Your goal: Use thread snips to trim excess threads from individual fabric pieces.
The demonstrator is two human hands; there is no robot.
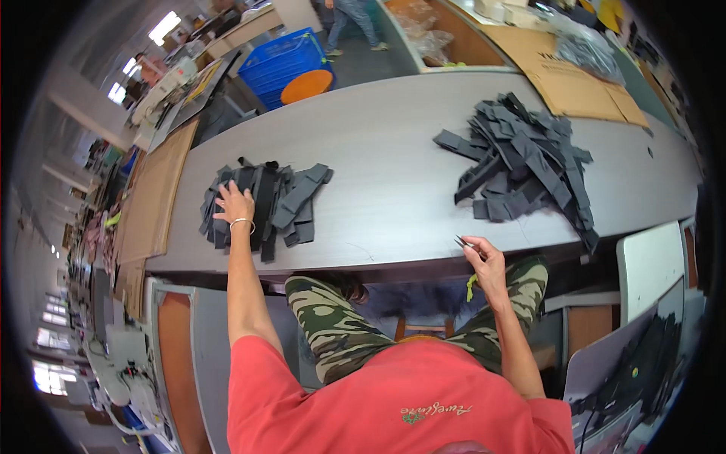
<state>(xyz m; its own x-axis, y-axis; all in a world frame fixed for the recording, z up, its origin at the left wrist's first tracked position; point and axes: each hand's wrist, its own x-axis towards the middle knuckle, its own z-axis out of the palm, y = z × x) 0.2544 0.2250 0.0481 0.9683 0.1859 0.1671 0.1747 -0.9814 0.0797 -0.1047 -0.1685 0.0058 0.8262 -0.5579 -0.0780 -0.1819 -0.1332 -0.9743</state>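
Note:
My left hand, with a bangle at the wrist, lies with fingers spread on the left pile of dark grey and black fabric strips. Pinched in my right hand near the table's front edge are small thread snips, their dark pointed tips facing left. A yellow-green ribbon hangs below that hand. Farther right, a larger tangled heap of similar grey and black strips sits on the grey table, apart from both hands. One strip reaches over the front edge.
Flat cardboard covers the table's far right, with a clear plastic bag on it. More cardboard lies at the left end. Beyond the table stand a blue crate and an orange round stool top. A person stands behind.

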